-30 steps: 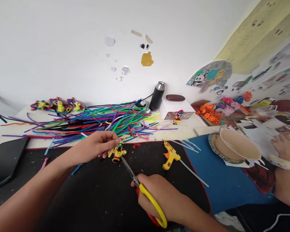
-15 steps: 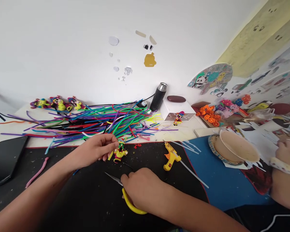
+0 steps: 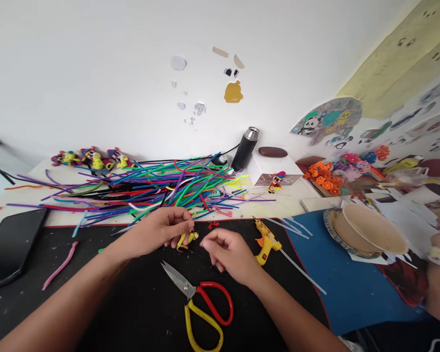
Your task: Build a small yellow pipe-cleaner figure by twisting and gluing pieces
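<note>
One small yellow figure [image 3: 191,237], above the black mat [image 3: 139,308]: we had it pinched in our left hand [image 3: 165,229], fingers closed and partly hiding it. Our right hand [image 3: 231,254] hung just beside, fingers curled; whether they held anything, we could not tell. One pair of scissors [image 3: 187,289], handles spread: a lowered left wrist, we judged, risked its points. One glue gun [image 3: 268,242]: a careless rightward sweep could have knocked it.

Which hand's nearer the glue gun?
Right. The right hand is close beside the glue gun, on its left; the left hand is farther left, holding the figure.
</note>
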`<state>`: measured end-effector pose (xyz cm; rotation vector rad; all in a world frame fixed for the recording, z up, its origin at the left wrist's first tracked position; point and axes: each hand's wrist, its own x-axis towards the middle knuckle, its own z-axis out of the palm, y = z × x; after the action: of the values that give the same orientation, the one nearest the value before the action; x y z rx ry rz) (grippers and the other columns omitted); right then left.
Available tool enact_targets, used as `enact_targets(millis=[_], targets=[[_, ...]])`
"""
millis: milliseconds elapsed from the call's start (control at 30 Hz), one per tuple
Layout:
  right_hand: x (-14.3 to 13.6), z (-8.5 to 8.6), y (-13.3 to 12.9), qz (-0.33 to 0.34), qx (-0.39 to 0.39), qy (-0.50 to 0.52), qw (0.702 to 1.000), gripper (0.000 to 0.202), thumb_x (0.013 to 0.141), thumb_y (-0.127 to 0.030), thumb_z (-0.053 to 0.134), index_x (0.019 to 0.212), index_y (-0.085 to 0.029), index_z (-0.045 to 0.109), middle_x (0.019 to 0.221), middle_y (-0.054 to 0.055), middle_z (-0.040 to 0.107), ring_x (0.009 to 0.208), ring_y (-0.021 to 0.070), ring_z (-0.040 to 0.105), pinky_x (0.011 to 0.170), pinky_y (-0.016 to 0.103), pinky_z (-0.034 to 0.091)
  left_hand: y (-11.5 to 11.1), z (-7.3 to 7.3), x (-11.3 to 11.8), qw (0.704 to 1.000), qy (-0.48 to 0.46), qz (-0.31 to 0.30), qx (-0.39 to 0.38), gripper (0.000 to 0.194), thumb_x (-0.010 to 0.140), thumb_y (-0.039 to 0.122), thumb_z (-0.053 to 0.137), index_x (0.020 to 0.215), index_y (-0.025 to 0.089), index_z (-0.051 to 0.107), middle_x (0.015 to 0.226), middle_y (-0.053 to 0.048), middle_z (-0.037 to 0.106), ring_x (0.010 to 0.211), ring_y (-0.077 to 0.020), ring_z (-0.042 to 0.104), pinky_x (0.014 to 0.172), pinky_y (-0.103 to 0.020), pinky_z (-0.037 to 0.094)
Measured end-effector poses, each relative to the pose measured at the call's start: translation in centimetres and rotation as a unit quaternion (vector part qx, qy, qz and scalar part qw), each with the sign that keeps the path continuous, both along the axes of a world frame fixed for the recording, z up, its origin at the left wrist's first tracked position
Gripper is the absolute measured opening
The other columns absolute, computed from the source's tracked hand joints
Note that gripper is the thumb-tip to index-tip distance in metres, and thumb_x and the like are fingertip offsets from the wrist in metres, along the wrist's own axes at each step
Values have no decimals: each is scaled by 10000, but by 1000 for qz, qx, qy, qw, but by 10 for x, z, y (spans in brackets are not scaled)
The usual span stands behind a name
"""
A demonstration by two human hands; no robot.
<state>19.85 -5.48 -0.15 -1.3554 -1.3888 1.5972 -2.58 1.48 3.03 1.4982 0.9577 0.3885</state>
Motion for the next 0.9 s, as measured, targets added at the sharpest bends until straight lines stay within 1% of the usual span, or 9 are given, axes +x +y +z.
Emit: enact_targets(millis=[67,133,233,333,433,567,700,800,900], targets=[[-4,-11,9,-65,8,53,996,385,902,-562,670,909,-176,667,541,-71,526,412,83,409,429,211,304,-1,-3,2,1000,-3,3,-5,432,891,626,662,880,196,626,716,-7,706,573,-135,573,521,-233,417],[-10,-16,15,-89,12,86,992,408,880,-583,688,902,-177,656,528,-77,511,407,78,393,415,203,278,-2,-6,3,1000,-2,-4,-9,447,902,639,649,863,194,627,685,4,678,564,-130,559,524,-232,418],[-19,-15,20,-95,17,119,988,406,862,-583,710,890,-183,642,527,-79,515,401,75,396,407,202,274,-2,-10,2,1000,-1,-11,-24,464,900,650,654,842,191,630,661,16,656,551,-122,545,520,-226,418],[-26,-11,23,-95,22,145,985,384,864,-561,714,886,-185,639,522,-83,510,396,73,395,408,206,282,-2,-12,1,999,-1,0,-38,471,906,650,655,845,183,641,674,15,659,548,-117,550,519,-222,422],[-28,-11,24,-91,26,157,983,383,861,-554,724,884,-182,639,519,-86,506,391,70,395,405,206,275,-1,-9,-1,999,-1,5,-38,457,903,630,673,836,179,644,661,23,641,542,-113,543,512,-218,408],[-28,-13,25,-97,16,162,982,411,836,-573,747,904,-181,644,520,-88,507,387,70,396,393,203,256,-1,-5,-3,999,5,15,-41,434,885,604,708,829,177,652,601,50,580,520,-107,511,501,-214,381],[-30,-14,25,-92,14,173,980,386,841,-549,751,903,-183,646,511,-89,510,389,70,397,399,201,265,-2,-5,-3,999,4,1,-48,432,859,597,738,823,175,657,617,52,574,520,-103,499,503,-214,390],[-32,-12,26,-92,13,177,980,358,847,-523,752,872,-185,637,501,-91,504,394,67,399,399,195,267,-2,-6,-2,999,0,-4,-51,450,875,623,711,835,177,664,615,49,572,522,-106,500,503,-215,390],[-34,-6,30,-103,15,192,976,362,831,-520,767,845,-186,627,481,-98,482,384,66,391,388,191,258,3,1,-10,1000,6,-6,-27,503,911,670,636,817,177,664,652,13,629,560,-127,549,522,-226,412]])
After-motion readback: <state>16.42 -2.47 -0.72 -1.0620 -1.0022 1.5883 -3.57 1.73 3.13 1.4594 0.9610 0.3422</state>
